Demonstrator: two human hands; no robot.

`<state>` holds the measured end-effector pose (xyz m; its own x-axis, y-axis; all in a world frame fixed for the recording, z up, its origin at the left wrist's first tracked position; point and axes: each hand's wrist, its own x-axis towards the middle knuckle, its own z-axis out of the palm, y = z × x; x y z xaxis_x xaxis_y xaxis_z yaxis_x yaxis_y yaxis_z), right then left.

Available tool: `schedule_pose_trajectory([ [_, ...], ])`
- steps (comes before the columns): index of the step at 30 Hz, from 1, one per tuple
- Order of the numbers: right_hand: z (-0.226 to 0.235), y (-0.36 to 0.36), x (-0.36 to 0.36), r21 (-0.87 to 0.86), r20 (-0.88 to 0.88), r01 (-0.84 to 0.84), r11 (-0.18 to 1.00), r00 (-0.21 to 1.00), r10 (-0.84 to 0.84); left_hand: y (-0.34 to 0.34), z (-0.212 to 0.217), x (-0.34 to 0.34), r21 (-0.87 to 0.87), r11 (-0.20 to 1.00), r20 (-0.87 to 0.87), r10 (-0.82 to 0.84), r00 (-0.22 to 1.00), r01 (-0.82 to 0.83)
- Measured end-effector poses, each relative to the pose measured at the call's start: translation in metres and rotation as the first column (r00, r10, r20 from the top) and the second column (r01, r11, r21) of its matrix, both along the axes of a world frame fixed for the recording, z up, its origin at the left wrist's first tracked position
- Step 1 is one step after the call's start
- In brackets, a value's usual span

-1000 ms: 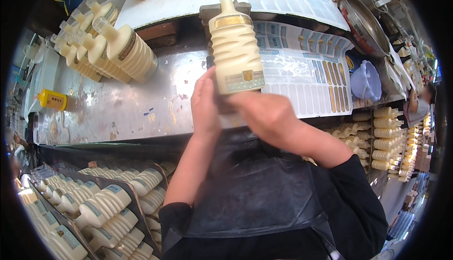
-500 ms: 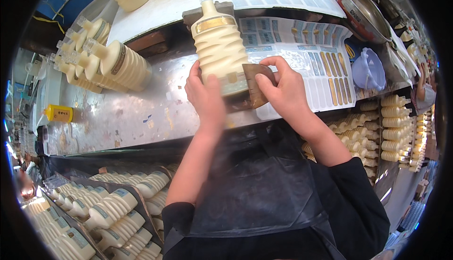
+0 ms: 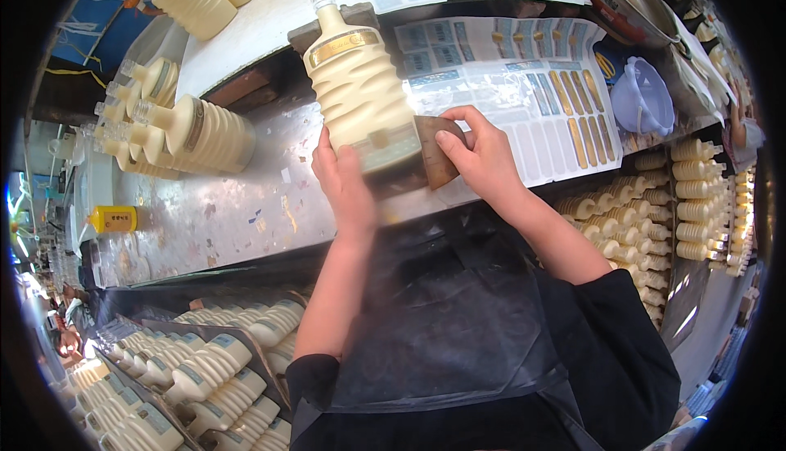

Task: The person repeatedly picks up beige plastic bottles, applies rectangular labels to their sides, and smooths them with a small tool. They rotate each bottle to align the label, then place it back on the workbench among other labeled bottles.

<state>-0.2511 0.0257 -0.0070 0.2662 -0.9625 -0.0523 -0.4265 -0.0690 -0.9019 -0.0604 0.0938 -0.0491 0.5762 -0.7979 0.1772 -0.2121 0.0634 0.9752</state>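
A cream bottle (image 3: 360,95) with wavy ridges lies in front of me, its clear neck pointing away. It bears a gold label (image 3: 345,46) near the shoulder and a pale, see-through label (image 3: 389,145) near the base. My left hand (image 3: 344,185), slightly blurred, is closed around the lower left side of the bottle, thumb on its front. In my right hand (image 3: 481,152), between thumb and fingers, is a flat brown scraper-like piece (image 3: 438,155). Its edge is at the bottle's lower right side. A dark block (image 3: 364,19) sits behind the bottle's neck end.
Label sheets (image 3: 532,144) lie to the right, beside a lilac bucket (image 3: 643,99). Several cream bottles (image 3: 201,132) stand on the left of the metal table (image 3: 221,218), near a yellow container (image 3: 113,219). Racked bottles (image 3: 221,361) fill the lower left; more bottles (image 3: 622,222) are at right.
The bottle and both hands appear a little further left and lower, along with a shift of the whole view. The brown piece stays at the bottle's lower right side.
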Motion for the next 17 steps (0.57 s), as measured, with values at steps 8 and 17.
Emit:
schedule_pose_trajectory([
  [8, 0.018, 0.016, 0.009, -0.149, 0.14, -0.066, 0.987, 0.986, 0.088, 0.018, 0.012, -0.004, 0.019, 0.997, 0.489, 0.055, 0.871, -0.073],
  [17, -0.028, -0.006, 0.003, -0.12, 0.065, -0.005, 0.993, 0.998, 0.013, 0.042, -0.013, -0.011, 0.071, 0.995, 0.694, -0.002, 0.72, -0.066],
])
